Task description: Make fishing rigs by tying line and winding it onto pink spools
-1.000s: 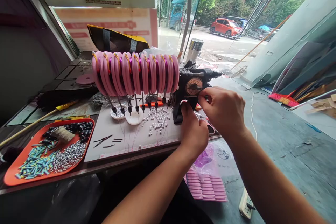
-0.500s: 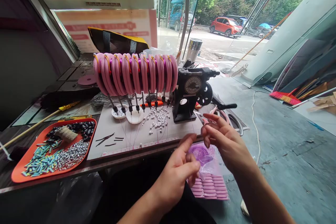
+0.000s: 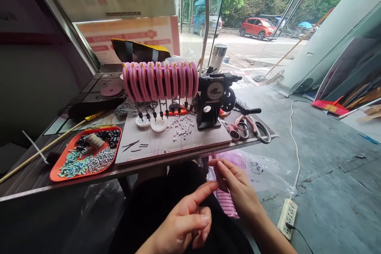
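My left hand (image 3: 184, 218) is low in front of my lap, index finger stretched out, thumb pinched against the curled fingers; what it pinches is too fine to see. My right hand (image 3: 238, 190) is just beyond it, fingers stretched toward the left index fingertip, holding nothing visible. Both hands are below the table's front edge. On the grey board (image 3: 208, 139) stands a black hand-crank winder (image 3: 212, 101) with a dial. A row of pink rings (image 3: 160, 79) sits on its shaft. Loose white beads (image 3: 182, 126) lie under the rings.
An orange tray (image 3: 58, 172) of blue, silver and black beads sits at the left. Scissors (image 3: 260, 129) and red-handled pliers (image 3: 233, 131) lie right of the winder. A clear bag (image 3: 264, 176) of pink pieces hangs under the table. A power strip (image 3: 287, 212) lies on the floor.
Both hands left the winder and drew back and down to my lap. The view pulled back from the table.
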The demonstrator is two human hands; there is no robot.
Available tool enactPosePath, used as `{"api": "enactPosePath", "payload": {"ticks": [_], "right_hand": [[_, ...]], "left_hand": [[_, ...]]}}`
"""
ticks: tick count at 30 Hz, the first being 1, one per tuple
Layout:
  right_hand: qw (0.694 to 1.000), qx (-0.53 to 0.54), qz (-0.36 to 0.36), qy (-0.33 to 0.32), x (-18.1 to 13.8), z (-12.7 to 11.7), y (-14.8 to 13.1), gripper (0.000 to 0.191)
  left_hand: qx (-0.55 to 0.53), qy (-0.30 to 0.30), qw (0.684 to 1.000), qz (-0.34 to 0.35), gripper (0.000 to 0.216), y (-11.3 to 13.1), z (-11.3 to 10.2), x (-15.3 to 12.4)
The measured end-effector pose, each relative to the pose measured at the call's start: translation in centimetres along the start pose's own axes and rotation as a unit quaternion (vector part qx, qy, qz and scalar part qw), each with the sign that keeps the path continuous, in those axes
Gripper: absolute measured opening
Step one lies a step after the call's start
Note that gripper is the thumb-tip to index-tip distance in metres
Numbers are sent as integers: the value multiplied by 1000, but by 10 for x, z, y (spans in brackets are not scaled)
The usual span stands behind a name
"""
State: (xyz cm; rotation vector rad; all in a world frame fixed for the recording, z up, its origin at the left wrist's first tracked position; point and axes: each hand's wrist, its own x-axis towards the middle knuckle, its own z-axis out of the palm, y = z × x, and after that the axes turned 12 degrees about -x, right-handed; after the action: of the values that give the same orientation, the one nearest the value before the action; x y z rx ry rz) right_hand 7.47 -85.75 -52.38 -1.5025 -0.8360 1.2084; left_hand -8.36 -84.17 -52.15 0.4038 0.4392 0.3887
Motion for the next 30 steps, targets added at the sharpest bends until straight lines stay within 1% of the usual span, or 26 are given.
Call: {"api": "enactPosePath", "payload": {"ticks": [3, 5, 7, 8, 10, 11, 12, 15, 17, 21, 24, 30], "right_hand": [[999, -22, -10, -24, -5, 0, -1, 41], [999, -33, -13, -39, -11, 2, 0, 40], [998, -39, -18, -45, -17, 3, 3, 41], [998, -42, -20, -46, -19, 4, 5, 41], [998, -43, -21, -50, -23, 4, 8, 42], [998, -40, -18, -54, -24, 4, 9, 42], [997, -36, -15, -61, -25, 4, 10, 42], [997, -18, -15, -80, -28, 5, 11, 41], [996, -10, -25, -85, -31, 7, 11, 41], [995, 20, -7, -93, -40, 9, 16, 38], [995, 28, 10, -92, -46, 10, 24, 38], [997, -3, -5, -79, -55, 12, 31, 39]], "left_hand": [[-8, 6, 1000, -11, 64, -12, -8, -9], [-10, 5, 999, -31, 63, -17, -13, -14], [26, 22, 999, -32, 55, -15, -14, -14], [61, 49, 997, -12, 46, -12, -13, -11], [137, 133, 980, 61, 30, -1, -6, 1], [161, 172, 967, 94, 28, 5, -1, 9], [168, 188, 961, 109, 31, 11, 4, 17], [166, 179, 963, 111, 36, 22, 16, 38], [166, 166, 967, 103, 32, 24, 20, 43], [162, 153, 971, 81, 27, 20, 19, 39], [151, 157, 974, 65, 26, 16, 18, 34], [169, 178, 966, 78, 24, 13, 18, 32]]}}
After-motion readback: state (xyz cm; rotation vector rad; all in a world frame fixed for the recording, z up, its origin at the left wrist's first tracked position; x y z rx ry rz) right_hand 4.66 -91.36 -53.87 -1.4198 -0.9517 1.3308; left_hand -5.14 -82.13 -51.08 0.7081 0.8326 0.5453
